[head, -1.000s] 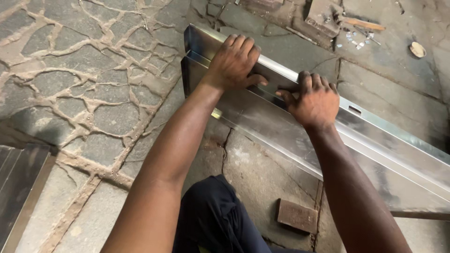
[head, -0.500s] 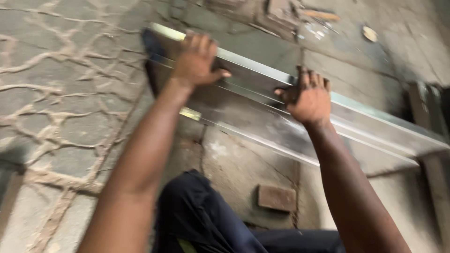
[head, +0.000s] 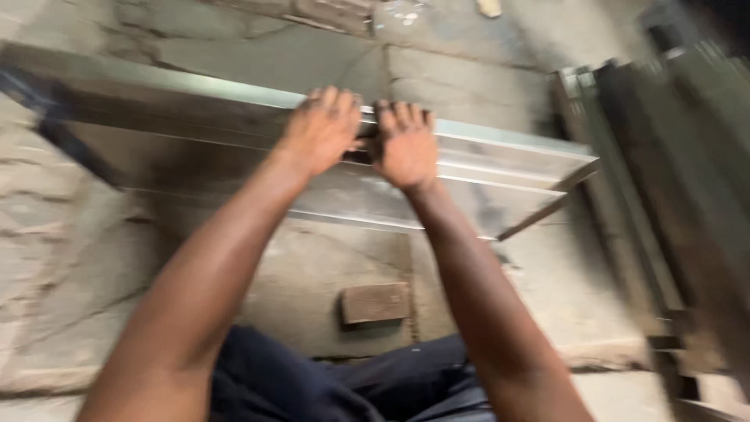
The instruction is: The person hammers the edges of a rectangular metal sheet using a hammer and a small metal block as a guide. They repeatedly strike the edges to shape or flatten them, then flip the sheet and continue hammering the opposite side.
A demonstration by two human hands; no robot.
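Both hands have drawn together since half a second ago, when they gripped the long metal channel [head: 500, 168] well apart; now the left hand [head: 322, 129] and the right hand [head: 406, 144] sit side by side, almost touching, on its upper edge near the middle of its length. Each arm reaches straight forward from the lower edge of the view, wrists level, palms down on the metal, fingers [head: 336, 98] hooked over the far rim. Each grip is closed over that rim, though the fingertips pass out of sight behind it, so how tightly they clamp cannot be told. Beneath the palms the channel runs from upper left to right, lying on the stone floor [head: 78, 258], its cut right end just beside a dark stack of metal frames [head: 672, 156]. On the floor between the forearms lies a small brown brick [head: 375, 302], apart from the channel. Dark trousers [head: 344, 383] show at the bottom. Motion blur smears the whole view, the channel's left end is a dark smudge, and the frames at right are cut off.
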